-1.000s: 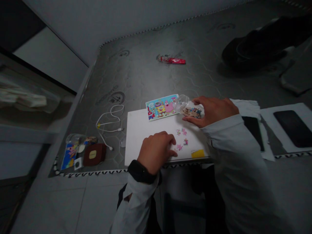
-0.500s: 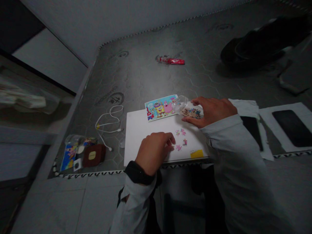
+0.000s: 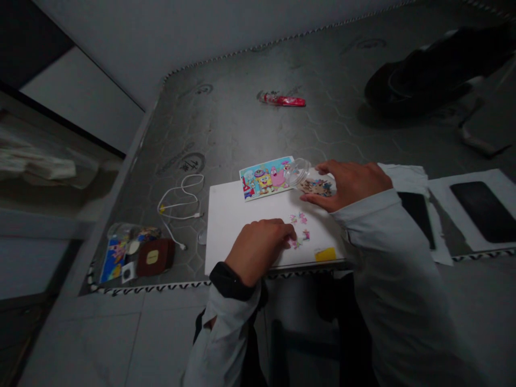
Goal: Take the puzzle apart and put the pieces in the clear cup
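My right hand (image 3: pixel 350 183) is wrapped round a clear plastic jar (image 3: pixel 297 171), which lies tilted with its mouth to the left. Jigsaw pieces (image 3: pixel 318 187) fill part of the jar. Its mouth overlaps the right end of a cartoon picture card (image 3: pixel 264 181). With fingertips pinched together, my left hand (image 3: pixel 262 247) touches down at a small jigsaw piece (image 3: pixel 297 242) on the white box (image 3: pixel 228 215). A few other loose pink pieces (image 3: pixel 302 218) lie close by on the box, between my two hands.
Left of the box are a white cable (image 3: pixel 177 217), a clear lid (image 3: pixel 202 236), a brown case (image 3: pixel 155 257) and a blue picture packet (image 3: pixel 114 258). A red packet (image 3: pixel 292 101) lies farther back. On the right are a black phone (image 3: pixel 484 211) and a dark object (image 3: pixel 419 80).
My left hand has moved slightly right, its fingertips now over the nearest loose pieces, where a greenish-white one shows. My right hand and the jar have stayed in place.
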A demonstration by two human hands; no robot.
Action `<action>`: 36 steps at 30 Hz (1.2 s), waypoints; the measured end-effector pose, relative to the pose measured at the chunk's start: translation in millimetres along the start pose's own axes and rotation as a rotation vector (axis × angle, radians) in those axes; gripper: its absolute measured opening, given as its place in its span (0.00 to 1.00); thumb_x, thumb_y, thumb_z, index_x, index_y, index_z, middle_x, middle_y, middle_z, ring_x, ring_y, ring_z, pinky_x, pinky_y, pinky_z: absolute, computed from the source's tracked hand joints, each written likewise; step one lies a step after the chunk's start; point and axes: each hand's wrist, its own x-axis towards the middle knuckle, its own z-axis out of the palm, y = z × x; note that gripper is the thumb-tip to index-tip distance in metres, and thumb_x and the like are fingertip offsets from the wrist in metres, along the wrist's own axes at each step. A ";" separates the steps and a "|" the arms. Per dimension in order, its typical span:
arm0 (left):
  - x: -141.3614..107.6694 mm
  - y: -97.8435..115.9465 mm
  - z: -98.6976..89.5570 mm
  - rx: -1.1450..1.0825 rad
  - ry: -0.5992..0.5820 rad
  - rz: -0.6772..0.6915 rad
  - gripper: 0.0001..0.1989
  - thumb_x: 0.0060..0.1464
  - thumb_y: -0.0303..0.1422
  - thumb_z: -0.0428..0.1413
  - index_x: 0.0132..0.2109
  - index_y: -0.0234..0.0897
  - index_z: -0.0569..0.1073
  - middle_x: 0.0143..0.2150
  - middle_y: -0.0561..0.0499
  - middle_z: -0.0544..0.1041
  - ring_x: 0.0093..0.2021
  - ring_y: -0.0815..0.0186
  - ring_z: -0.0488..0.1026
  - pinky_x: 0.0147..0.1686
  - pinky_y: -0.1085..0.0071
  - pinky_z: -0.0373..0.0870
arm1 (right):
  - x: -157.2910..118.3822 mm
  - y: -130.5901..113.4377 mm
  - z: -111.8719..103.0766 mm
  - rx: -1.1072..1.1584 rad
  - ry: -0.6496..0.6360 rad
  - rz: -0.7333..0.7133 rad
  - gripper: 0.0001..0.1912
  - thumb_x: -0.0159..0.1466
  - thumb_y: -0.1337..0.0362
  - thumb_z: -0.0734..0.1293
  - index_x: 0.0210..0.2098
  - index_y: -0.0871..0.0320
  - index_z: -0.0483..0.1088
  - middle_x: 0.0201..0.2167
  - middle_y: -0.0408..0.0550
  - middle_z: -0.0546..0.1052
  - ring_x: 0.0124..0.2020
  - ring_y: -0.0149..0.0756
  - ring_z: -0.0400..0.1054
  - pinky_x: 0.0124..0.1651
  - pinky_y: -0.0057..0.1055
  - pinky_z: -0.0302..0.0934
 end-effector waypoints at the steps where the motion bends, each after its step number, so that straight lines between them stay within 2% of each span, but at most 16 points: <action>1: -0.2 -0.1 -0.1 -0.005 0.017 -0.007 0.07 0.60 0.32 0.60 0.46 0.46 0.78 0.45 0.54 0.80 0.43 0.61 0.78 0.40 0.67 0.69 | 0.1 -0.2 0.1 -0.002 0.003 0.006 0.30 0.60 0.42 0.69 0.53 0.54 0.71 0.46 0.59 0.80 0.47 0.60 0.73 0.47 0.52 0.62; 5: 2.7 3.6 3.0 0.006 0.035 -0.017 0.16 0.54 0.41 0.65 0.50 0.46 0.77 0.49 0.53 0.79 0.43 0.58 0.78 0.38 0.65 0.70 | 0.8 -1.6 0.5 0.005 -0.008 0.011 0.30 0.59 0.43 0.71 0.54 0.56 0.71 0.49 0.59 0.79 0.48 0.59 0.73 0.48 0.52 0.61; 11: 6.7 4.4 5.3 0.026 -0.012 -0.044 0.09 0.56 0.36 0.64 0.44 0.44 0.78 0.47 0.54 0.79 0.42 0.59 0.77 0.37 0.66 0.68 | 2.1 -2.4 3.3 -0.010 0.009 0.040 0.32 0.57 0.43 0.73 0.53 0.55 0.72 0.47 0.58 0.80 0.47 0.58 0.74 0.48 0.52 0.61; 17: 4.5 2.9 3.0 -0.002 -0.038 -0.043 0.07 0.56 0.33 0.64 0.42 0.42 0.75 0.41 0.55 0.79 0.40 0.59 0.77 0.37 0.66 0.66 | 1.7 -0.8 3.8 0.013 0.010 0.023 0.32 0.58 0.42 0.72 0.53 0.55 0.72 0.48 0.58 0.79 0.47 0.60 0.73 0.49 0.53 0.62; 22: 5.0 2.4 6.3 -0.022 -0.034 -0.064 0.10 0.56 0.33 0.64 0.45 0.43 0.76 0.43 0.53 0.80 0.42 0.60 0.77 0.38 0.67 0.66 | 2.1 -2.7 1.8 0.009 -0.007 0.038 0.32 0.57 0.42 0.73 0.54 0.55 0.72 0.48 0.58 0.79 0.48 0.60 0.73 0.50 0.54 0.62; 30: 2.2 4.0 3.7 0.000 -0.066 -0.105 0.06 0.57 0.32 0.62 0.43 0.43 0.78 0.46 0.52 0.78 0.42 0.60 0.77 0.37 0.67 0.66 | 1.3 -3.6 2.0 -0.012 0.011 0.025 0.31 0.58 0.44 0.73 0.53 0.56 0.72 0.47 0.58 0.79 0.48 0.59 0.73 0.49 0.52 0.62; 36: 0.5 4.1 4.0 -0.003 -0.079 -0.093 0.07 0.56 0.31 0.62 0.43 0.42 0.76 0.42 0.53 0.78 0.41 0.60 0.76 0.37 0.67 0.66 | 0.6 -0.3 5.2 0.005 0.027 0.003 0.30 0.59 0.43 0.71 0.53 0.54 0.71 0.49 0.58 0.79 0.48 0.59 0.73 0.48 0.53 0.61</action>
